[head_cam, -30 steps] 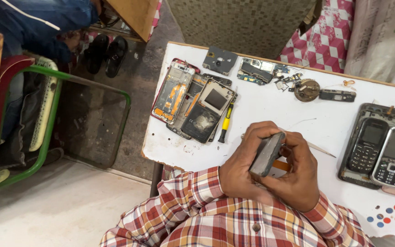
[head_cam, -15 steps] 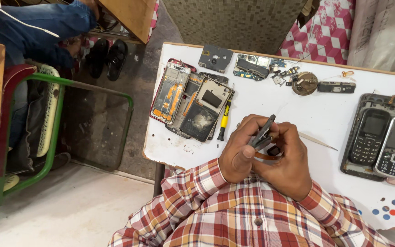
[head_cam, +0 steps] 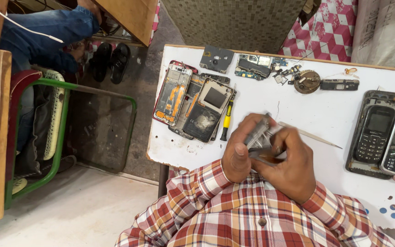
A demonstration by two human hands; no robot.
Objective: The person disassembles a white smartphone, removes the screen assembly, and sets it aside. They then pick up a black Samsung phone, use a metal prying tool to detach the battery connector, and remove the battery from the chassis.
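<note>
"What did the hands hold?"

"The left hand and the right hand were both wrapped tight around a small grey phone part, just over the white table."

"What lay near?"

"A yellow screwdriver and open phone frames."

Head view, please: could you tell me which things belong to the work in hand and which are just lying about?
In hand:
- left hand
- right hand
- small grey phone part

Lying about:
- yellow-handled screwdriver
- opened phone frames
- two dark keypad phones
- round brass part
</note>
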